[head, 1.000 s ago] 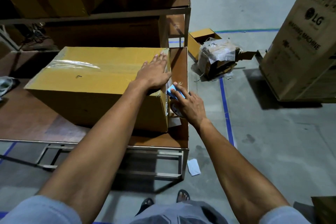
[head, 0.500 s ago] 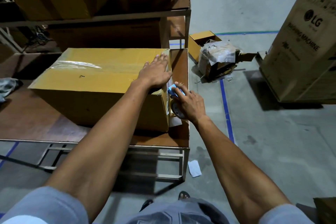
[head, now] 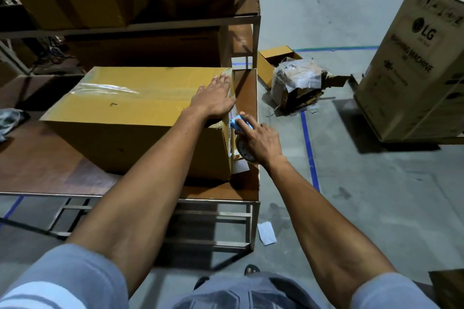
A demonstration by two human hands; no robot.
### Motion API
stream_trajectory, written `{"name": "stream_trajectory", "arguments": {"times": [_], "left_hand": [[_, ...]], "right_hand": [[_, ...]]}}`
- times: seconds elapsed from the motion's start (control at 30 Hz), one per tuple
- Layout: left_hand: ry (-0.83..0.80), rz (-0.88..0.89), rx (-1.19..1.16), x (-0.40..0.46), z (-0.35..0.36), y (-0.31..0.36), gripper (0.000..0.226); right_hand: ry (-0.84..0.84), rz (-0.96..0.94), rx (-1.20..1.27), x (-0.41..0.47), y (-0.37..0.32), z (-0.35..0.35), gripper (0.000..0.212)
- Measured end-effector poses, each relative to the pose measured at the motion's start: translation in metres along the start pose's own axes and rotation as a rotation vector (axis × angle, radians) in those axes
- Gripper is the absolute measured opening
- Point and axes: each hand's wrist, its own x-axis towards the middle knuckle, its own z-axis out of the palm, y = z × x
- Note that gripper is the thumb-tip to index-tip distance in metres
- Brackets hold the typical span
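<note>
Grey concrete floor (head: 376,208) underfoot, crossed by a blue line (head: 311,163). Two bare forearms reaching forward out of pale blue sleeves. White paper scrap (head: 266,233) on the floor just beside the table leg.

Brown-topped table (head: 50,158) on a metal frame, bearing a yellow cardboard box (head: 125,108) near its right end. Right hand (head: 261,139) at the box's right end face, fingers curled round a tape dispenser (head: 243,150), roll and blue head held against the cardboard just under the top edge. Left hand (head: 213,100) flat on the box top at the right edge, fingers straight, pressing down, gripping nothing. Clear tape glinting along the top seam. Grey cloth (head: 10,120) at the table's left edge.

Farther off on the floor, a torn plastic-wrapped package (head: 296,83) beside a small open yellow box (head: 273,54). Large washing-machine carton (head: 414,70) at far right. Behind the table, a metal shelf (head: 175,23) stacked with more cartons.
</note>
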Motion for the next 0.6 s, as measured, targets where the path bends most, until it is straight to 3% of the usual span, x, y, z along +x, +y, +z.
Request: {"name": "stream_trajectory", "arguments": {"times": [0.33,0.6], "left_hand": [[0.01,0.005,-0.013,0.002,0.001,-0.003,0.076],[0.02,0.0,-0.003,0.002,0.005,-0.004,0.075]], "right_hand": [[-0.022,-0.007,-0.004,0.005,0.002,-0.003,0.059],[-0.033,-0.12,-0.08,0.0,0.026,0.006,0.087]]}}
